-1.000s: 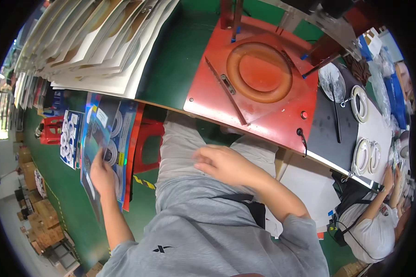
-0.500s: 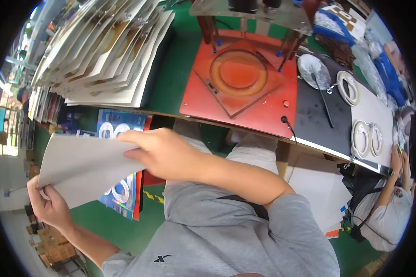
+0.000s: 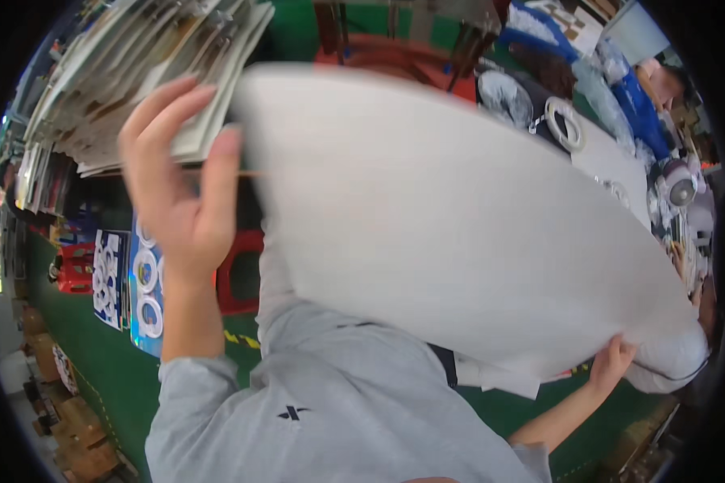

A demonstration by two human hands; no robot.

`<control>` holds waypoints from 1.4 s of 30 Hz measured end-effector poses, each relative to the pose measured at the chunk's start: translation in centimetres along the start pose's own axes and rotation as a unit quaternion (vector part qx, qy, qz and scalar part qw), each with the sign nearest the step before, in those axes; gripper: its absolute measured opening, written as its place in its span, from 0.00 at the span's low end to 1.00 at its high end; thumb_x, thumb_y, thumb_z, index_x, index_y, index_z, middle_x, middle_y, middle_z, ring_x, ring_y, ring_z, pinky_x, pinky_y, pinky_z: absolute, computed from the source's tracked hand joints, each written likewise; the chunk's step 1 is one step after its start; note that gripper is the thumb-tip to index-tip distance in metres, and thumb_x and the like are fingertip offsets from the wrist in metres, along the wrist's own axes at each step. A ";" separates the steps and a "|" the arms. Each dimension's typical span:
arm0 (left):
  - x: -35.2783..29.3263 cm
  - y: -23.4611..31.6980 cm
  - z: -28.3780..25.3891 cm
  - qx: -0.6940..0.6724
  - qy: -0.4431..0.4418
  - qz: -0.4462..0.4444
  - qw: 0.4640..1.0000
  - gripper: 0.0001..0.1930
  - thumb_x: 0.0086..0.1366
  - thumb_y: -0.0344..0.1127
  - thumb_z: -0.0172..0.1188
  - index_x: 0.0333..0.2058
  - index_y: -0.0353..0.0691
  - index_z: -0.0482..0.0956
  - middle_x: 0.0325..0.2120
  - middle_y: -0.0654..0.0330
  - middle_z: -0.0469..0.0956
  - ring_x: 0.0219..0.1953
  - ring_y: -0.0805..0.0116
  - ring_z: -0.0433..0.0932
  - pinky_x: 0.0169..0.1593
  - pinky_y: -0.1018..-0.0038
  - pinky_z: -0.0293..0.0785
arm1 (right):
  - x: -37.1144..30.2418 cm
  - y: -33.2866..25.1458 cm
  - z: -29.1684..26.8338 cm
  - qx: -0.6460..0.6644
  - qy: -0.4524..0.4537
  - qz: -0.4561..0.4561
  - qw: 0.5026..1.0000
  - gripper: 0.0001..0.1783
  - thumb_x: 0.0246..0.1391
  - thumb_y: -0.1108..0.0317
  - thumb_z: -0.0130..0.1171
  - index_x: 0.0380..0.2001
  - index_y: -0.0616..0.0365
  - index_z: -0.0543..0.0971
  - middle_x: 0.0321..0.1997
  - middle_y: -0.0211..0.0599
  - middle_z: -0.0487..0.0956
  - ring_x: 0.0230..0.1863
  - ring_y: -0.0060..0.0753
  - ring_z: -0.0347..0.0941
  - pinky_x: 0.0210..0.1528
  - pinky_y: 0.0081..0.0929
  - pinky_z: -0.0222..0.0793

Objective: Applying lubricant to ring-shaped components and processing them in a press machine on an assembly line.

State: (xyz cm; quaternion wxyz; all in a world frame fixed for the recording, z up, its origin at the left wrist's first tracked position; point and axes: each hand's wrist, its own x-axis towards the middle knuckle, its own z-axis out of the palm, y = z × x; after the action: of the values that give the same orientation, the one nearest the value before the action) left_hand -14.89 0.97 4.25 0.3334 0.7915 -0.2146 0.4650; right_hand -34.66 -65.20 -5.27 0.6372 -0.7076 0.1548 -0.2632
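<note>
Compared with half a second ago, the big smooth off-white flat sheet (image 3: 443,225) has swung from way over on the left to the middle and right, and it now hangs across the person's lap and blocks most of the bench. The bare left hand (image 3: 181,177) has come up too, and it's let go: fingers loosely spread, thumb sticking out, just beside the sheet's left edge with nothing in it that I can see. It's also pretty blurry, fwiw. Bare right hand (image 3: 612,362) has gone way out to the lower right and is pinching the sheet's bottom edge near that corner; can't tell how the fingers sit behind it. Behind the left hand you've got a leaning stack of white-edged flat boards (image 3: 153,88), and below it a blue printed card with white rings (image 3: 147,290) next to a red plastic stool (image 3: 240,274). Past the sheet's top edge only a strip of the red flat-topped machine base (image 3: 395,58) shows, and a white ring-shaped part (image 3: 564,125) lies to the right of that.
</note>
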 end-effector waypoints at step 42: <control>-19.3 -14.5 -10.6 0.265 -0.256 -0.543 0.754 0.23 0.53 0.31 0.67 0.51 0.37 0.77 0.39 0.45 0.85 0.41 0.46 0.85 0.46 0.58 0.81 | 1.1 8.2 23.4 -0.367 -0.404 0.272 0.792 0.17 0.75 0.60 0.53 0.58 0.58 0.78 0.40 0.36 0.83 0.34 0.24 0.81 0.30 0.22 0.74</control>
State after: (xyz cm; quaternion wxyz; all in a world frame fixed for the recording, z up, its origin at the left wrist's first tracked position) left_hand -20.91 19.22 -13.78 0.2394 0.9212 0.3058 0.0237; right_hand -19.48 -47.75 -14.26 0.3792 -0.8590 0.1543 0.3075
